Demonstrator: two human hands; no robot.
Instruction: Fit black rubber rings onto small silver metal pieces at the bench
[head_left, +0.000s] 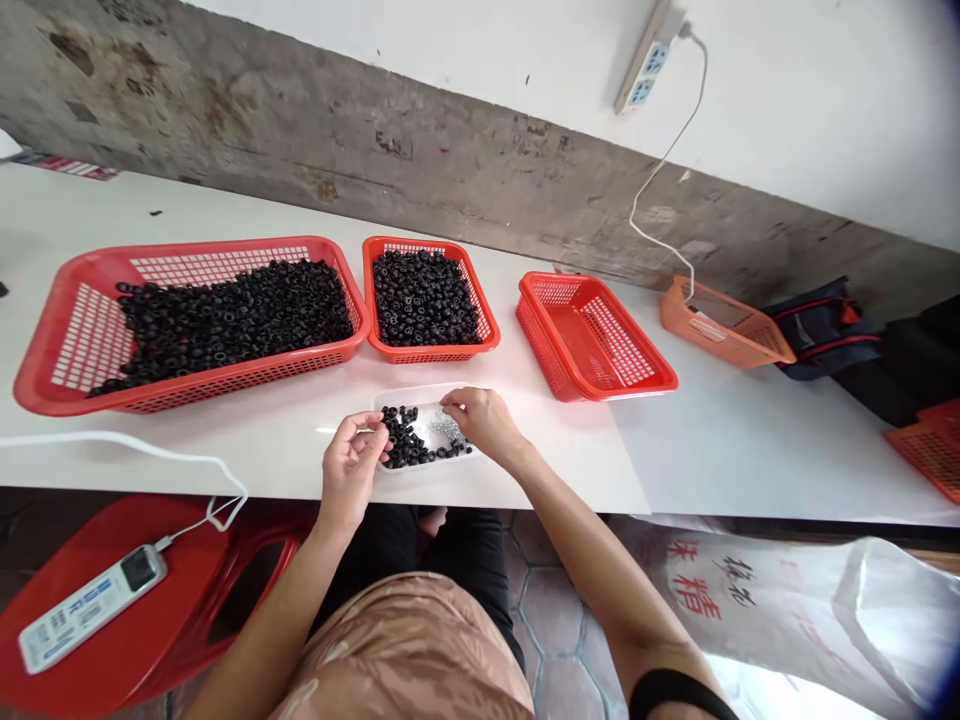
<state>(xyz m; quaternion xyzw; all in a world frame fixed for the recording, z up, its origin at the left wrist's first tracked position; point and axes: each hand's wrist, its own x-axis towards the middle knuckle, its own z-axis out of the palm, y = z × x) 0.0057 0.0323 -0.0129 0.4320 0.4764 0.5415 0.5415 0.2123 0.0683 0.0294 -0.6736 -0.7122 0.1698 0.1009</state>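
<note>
Nearest us is our tan patterned top (405, 650), with black trousers (480, 560) beyond it under the table edge and a black band (679, 693) around our right arm. Before us, close to the front edge of the white table (540, 455), sits a shallow clear tray (420, 467). Small black pieces (405, 440), some of them visibly ring-shaped, lie in it, massed at the left and strung along the near side, while silvery bits (446, 430) lie towards the right.

Our left hand (354, 465) is at the left end of the tray, thumb and fingers curved close to the black pieces; we cannot tell whether they grip one. Our right hand (484, 422) reaches over the far right side, its fingertips drawn together in a pinch above the tray; whatever may lie between them is too small for us to make out.

Behind the tray we see a long red basket (247, 365) and, just beside it, a smaller red basket (435, 354), both holding many more such pieces. Farther right stand a third red basket (592, 340) and an orange basket (720, 335), with a dark bag (821, 330) next to the latter. To our left, a white device (94, 607) with a cable plugged into it rests on a red stool (150, 600)
</note>
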